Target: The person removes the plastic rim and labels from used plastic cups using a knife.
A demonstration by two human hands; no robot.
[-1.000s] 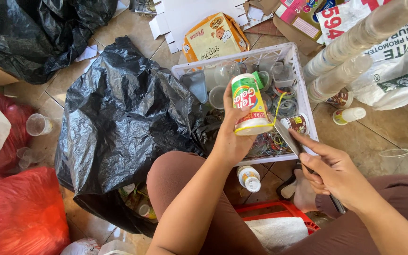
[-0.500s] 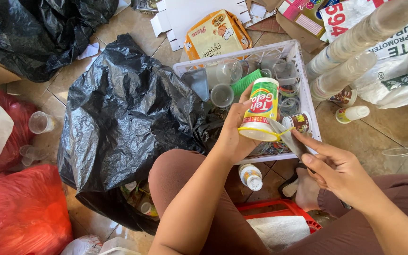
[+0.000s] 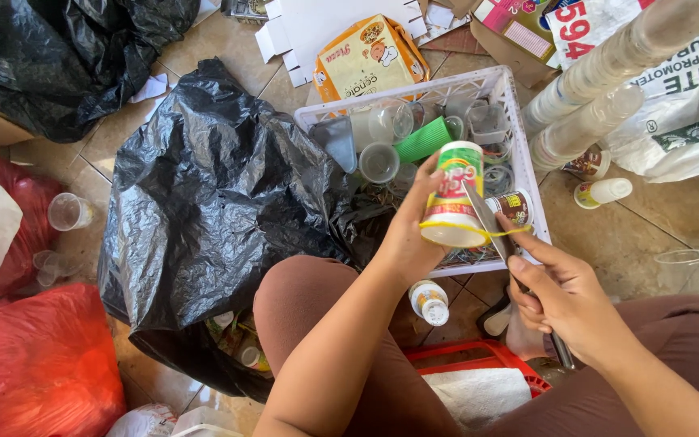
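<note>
The left hand [image 3: 410,235] holds a small plastic cup [image 3: 452,194] with a green, red and yellow printed label; the fingers are closed around its side, and the cup is tilted, with its wide white end turned toward the person. The cup is above the near edge of a white plastic crate [image 3: 414,97], which stands on the tiled floor [image 3: 641,226] in front of the person's knees. The right hand [image 3: 564,295] is closed around the handle of a knife [image 3: 491,218], and the grey blade lies against the cup's side, near a thin yellow strip at the rim. Inside the crate are clear plastic cups [image 3: 379,162], a green cup [image 3: 424,139] lying on its side and other small containers. To the left of the crate a large black plastic bag [image 3: 212,194] is spread on the floor, touching the crate. Tall stacks of clear cups [image 3: 600,81] lean just to the right of the crate. A small white bottle [image 3: 429,302] lies on the floor between the knees, and a red basket [image 3: 479,356] is just below it.
</note>
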